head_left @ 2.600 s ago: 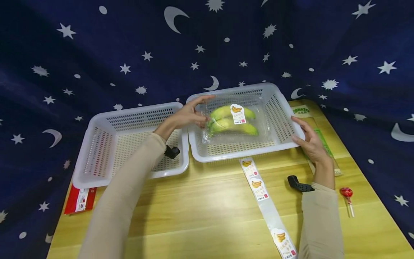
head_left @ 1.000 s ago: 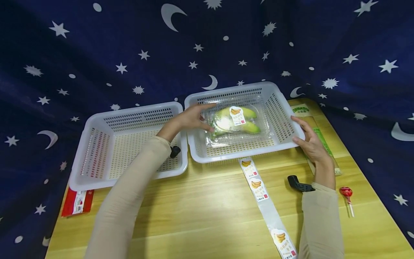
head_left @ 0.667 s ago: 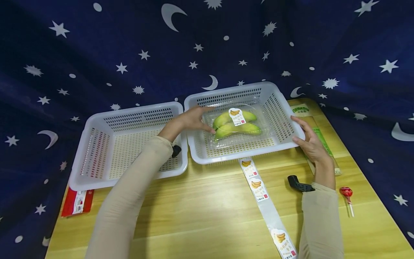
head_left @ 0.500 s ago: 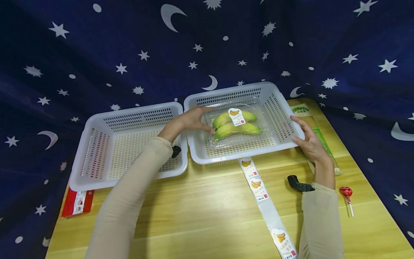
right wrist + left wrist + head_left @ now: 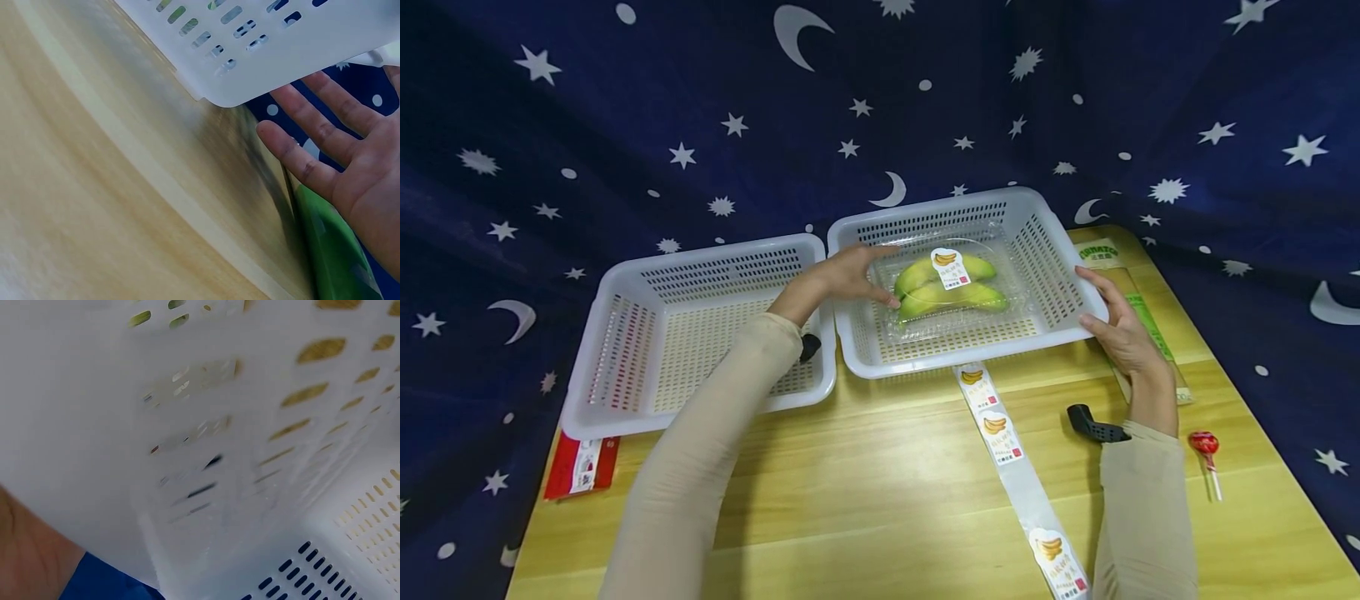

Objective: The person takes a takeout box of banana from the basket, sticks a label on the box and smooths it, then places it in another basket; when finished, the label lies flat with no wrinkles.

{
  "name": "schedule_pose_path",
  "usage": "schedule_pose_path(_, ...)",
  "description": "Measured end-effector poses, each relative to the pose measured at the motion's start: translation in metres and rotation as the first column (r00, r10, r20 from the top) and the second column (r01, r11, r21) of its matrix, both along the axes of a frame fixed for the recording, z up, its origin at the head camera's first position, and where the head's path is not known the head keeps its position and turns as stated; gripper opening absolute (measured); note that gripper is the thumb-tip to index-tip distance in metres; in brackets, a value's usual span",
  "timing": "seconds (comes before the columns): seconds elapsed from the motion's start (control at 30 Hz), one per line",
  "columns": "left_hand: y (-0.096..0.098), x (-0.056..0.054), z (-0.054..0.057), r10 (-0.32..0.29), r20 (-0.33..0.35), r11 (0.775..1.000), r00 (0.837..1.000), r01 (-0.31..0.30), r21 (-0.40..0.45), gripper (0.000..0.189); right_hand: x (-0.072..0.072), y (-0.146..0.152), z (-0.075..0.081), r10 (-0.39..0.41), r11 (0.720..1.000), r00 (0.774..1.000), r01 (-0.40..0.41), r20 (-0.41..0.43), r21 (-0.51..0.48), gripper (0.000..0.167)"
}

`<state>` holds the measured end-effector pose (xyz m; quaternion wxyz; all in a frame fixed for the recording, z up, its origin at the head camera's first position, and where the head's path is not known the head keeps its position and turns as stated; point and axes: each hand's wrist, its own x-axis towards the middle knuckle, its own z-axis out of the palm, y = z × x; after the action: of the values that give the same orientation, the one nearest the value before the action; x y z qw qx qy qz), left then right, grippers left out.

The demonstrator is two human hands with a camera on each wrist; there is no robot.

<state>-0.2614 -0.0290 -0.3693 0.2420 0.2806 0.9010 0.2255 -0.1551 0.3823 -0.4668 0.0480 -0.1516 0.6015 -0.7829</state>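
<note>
A clear plastic clamshell box (image 5: 1011,312) of bananas (image 5: 951,302), with a banana sticker (image 5: 950,268) on its lid, lies in the right-hand white basket (image 5: 887,367). Over the box's left end is my left hand (image 5: 848,275), thumb and index finger spread across its edge; the other fingers are hidden. My right hand (image 5: 1126,333) touches that basket's right end with its fingertips. In the right wrist view its fingers (image 5: 312,125) extend fairly straight by the basket's outer wall. Only part of the left palm (image 5: 31,556) shows in the left wrist view, beside a basket wall.
A second white basket (image 5: 587,367) stands close on the left, above a red packet (image 5: 580,467). A strip of banana stickers (image 5: 1022,483) runs down the wooden table (image 5: 865,500). A lollipop (image 5: 1204,446) and a green packet (image 5: 1150,325) lie at the right. Behind hangs a starry curtain (image 5: 700,75).
The clamshell box, earlier tilted in my left hand, has settled flatter in the basket, and the left hand's grip has loosened. The right hand has stayed at the rim.
</note>
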Motion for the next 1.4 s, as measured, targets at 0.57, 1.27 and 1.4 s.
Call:
schedule_pose_path(0.57, -0.016, 0.013, 0.011, 0.063, -0.098, 0.998, 0.993, -0.060, 0.032, 0.090, -0.012, -0.002, -0.003, -0.023, 0.999, 1.000, 0.024, 0.016, -0.037, 0.060)
schedule_pose_path(1.27, -0.105, 0.154, 0.027, 0.276, -0.229, 0.938, 0.934, -0.209, 0.275, 0.066, 0.008, 0.025, 0.016, -0.002, 0.984, 1.000, 0.003, -0.011, 0.176, 0.063)
schedule_pose_path(1.4, -0.120, 0.176, 0.023, 0.336, -0.289, 0.923, 0.897, -0.252, 0.291, 0.065, 0.021, 0.032, 0.029, -0.025, 0.918, 0.999, 0.040, -0.043, 0.395, 0.063)
